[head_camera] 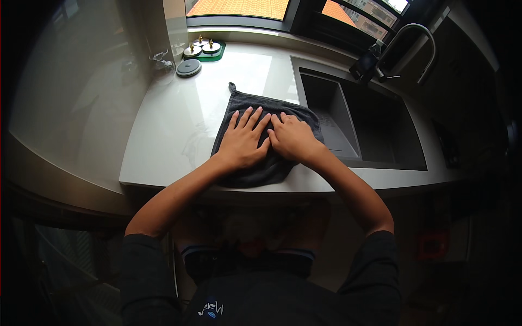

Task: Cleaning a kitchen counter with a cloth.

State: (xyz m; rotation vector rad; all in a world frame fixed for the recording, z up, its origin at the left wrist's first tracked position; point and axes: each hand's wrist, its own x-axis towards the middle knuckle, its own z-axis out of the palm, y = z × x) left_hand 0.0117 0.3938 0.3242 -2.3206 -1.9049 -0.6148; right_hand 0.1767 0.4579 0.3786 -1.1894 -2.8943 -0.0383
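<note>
A dark grey cloth towel [261, 173] lies spread on the white countertop [167, 134], its hanging loop pointing toward the window. My left hand [244, 140] rests flat on the towel with its fingers spread. Beside it, my right hand [293, 136] presses on the towel's right part, fingers partly bent; whether they pinch any fabric is hidden. The towel's right edge reaches over the rim of the grey sink [334, 122], and its near edge comes close to the counter's front.
Lidded jars [211, 48] stand on a green tray [222, 53] at the back left. Near them are a round grey lid [189, 68] and a clear glass vessel [163, 67]. A curved faucet [433, 45] and a dark bottle [364, 65] stand behind the sink, below the window [240, 10].
</note>
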